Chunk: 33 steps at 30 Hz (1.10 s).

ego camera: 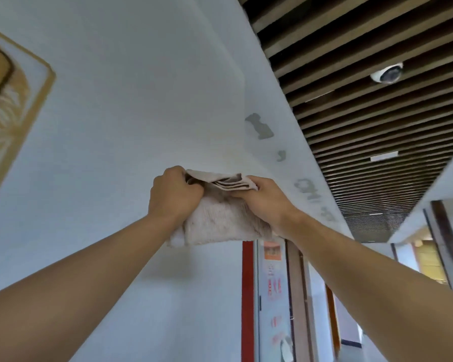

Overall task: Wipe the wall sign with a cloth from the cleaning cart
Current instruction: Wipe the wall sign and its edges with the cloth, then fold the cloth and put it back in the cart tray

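Observation:
A folded beige cloth is held up in front of the white wall, gripped from both sides. My left hand clutches its left edge and my right hand holds its right edge, with the folded layers showing at the top. Grey raised sign characters run along the wall's upper band to the right of the cloth, receding toward the corridor. A gold-framed wall sign hangs at the far left, apart from both hands. The cleaning cart is out of view.
A dark slatted ceiling with a dome camera runs overhead on the right. Below the cloth stands a red-edged door frame with a glass panel bearing red notices. The corridor extends to the far right.

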Available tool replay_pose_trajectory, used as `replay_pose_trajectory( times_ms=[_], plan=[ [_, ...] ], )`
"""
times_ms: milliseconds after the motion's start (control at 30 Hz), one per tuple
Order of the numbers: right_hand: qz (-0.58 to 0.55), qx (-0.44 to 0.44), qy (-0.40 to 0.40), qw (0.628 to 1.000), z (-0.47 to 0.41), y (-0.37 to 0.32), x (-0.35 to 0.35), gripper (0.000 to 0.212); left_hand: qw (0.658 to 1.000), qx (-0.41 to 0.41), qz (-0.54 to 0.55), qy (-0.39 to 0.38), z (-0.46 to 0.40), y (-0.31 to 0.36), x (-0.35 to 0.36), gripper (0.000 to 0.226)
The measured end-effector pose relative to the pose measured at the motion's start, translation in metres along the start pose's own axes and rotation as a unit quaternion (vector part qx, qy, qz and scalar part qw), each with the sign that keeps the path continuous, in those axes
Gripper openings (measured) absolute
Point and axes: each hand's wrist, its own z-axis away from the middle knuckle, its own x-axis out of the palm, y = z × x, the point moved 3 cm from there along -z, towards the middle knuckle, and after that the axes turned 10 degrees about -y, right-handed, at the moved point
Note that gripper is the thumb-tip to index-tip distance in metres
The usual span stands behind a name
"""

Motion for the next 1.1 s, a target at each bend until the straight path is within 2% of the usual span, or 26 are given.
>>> replay_pose_trajectory(
  times_ms=[200, 367, 500, 633, 733, 833, 933, 1000, 1100],
  plan=[
    [0.052, 0.057, 0.047, 0.996, 0.054, 0.028, -0.089, 0.022, 0.992, 0.023, 0.106, -0.062, 0.023, 0.051, 0.108, 0.019],
    [0.093, 0.103, 0.033, 0.990, 0.098, 0.054, -0.152, 0.016, 0.981, 0.008, 0.162, -0.110, 0.043, 0.088, 0.183, 0.015],
    [0.090, 0.125, 0.034, 0.987, 0.134, 0.081, -0.205, 0.024, 0.964, -0.009, 0.208, -0.165, 0.065, 0.119, 0.243, 0.019],
    [0.105, 0.168, 0.078, 0.977, 0.168, 0.118, -0.254, 0.036, 0.936, -0.057, 0.254, -0.236, 0.096, 0.145, 0.306, 0.022],
    [0.139, 0.229, 0.109, 0.957, 0.201, 0.162, -0.281, 0.035, 0.914, -0.087, 0.283, -0.277, 0.127, 0.154, 0.356, 0.030],
    [0.117, 0.289, 0.143, 0.939, 0.235, 0.209, -0.297, 0.039, 0.885, -0.129, 0.298, -0.334, 0.162, 0.150, 0.405, 0.025],
    [0.095, 0.338, 0.148, 0.924, 0.273, 0.261, -0.304, 0.051, 0.861, -0.164, 0.296, -0.379, 0.201, 0.135, 0.445, 0.033],
    [0.089, 0.369, 0.142, 0.914, 0.296, 0.299, -0.302, 0.052, 0.839, -0.179, 0.297, -0.420, 0.229, 0.120, 0.473, 0.028],
    [0.085, 0.404, 0.137, 0.900, 0.330, 0.350, -0.294, 0.041, 0.800, -0.199, 0.300, -0.479, 0.269, 0.093, 0.509, 0.013]
  ],
)
